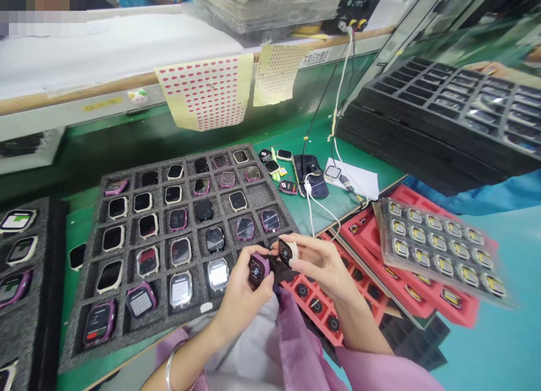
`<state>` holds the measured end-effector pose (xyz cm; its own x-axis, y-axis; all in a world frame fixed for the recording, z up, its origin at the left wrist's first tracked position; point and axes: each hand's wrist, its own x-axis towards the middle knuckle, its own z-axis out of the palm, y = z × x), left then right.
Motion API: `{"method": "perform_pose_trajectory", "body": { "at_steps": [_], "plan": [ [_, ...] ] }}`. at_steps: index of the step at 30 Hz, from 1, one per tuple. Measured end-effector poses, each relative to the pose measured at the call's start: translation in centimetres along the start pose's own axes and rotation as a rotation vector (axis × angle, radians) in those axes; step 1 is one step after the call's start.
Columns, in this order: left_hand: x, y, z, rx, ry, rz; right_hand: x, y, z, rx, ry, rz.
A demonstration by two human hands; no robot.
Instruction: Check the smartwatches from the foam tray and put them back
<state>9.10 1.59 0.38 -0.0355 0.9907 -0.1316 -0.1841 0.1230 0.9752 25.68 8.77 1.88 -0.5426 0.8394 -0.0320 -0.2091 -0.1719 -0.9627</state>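
My left hand (242, 292) is closed around a purple smartwatch body (256, 269), screen facing up. My right hand (321, 261) pinches a white-cased smartwatch body (286, 252) between thumb and fingers, just right of the purple one. Both hands hover at the near right corner of a grey foam tray (84, 329) whose pockets hold several watch bodies in purple, white and black. A silver bracelet (169, 365) sits on my left wrist.
Red trays (422, 303) with small round parts lie to the right under a clear blister tray (439, 241) of gold-framed parts. Black trays (439, 120) are stacked at the back right. A phone (310, 177), loose watches and white cables lie behind. Sticker sheets (207, 92) hang from the shelf.
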Motion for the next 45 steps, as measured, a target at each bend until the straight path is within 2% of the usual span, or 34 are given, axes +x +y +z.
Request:
{"method": "perform_pose_trajectory", "body": {
  "at_steps": [5,17,24,30,36,45],
  "plan": [
    [0.0,-0.1,0.1,-0.027,0.036,-0.023,0.1,0.0,0.1,-0.008,-0.007,-0.011],
    [-0.1,-0.2,0.0,-0.008,0.022,-0.036,0.0,-0.4,0.6,-0.017,-0.015,-0.036],
    [-0.1,-0.1,0.1,-0.011,0.031,-0.036,-0.2,-0.3,0.3,-0.027,-0.023,0.008],
    [-0.1,0.2,0.3,-0.188,-0.019,-0.055,-0.2,-0.6,0.0,-0.018,-0.046,0.054],
    [0.1,0.0,0.0,-0.320,-0.048,-0.065,0.1,-0.6,-0.2,0.083,0.042,0.102],
    [0.1,0.4,-0.2,-0.242,0.028,-0.107,-0.1,0.4,-0.5,0.046,0.110,0.096]
  ]
}}
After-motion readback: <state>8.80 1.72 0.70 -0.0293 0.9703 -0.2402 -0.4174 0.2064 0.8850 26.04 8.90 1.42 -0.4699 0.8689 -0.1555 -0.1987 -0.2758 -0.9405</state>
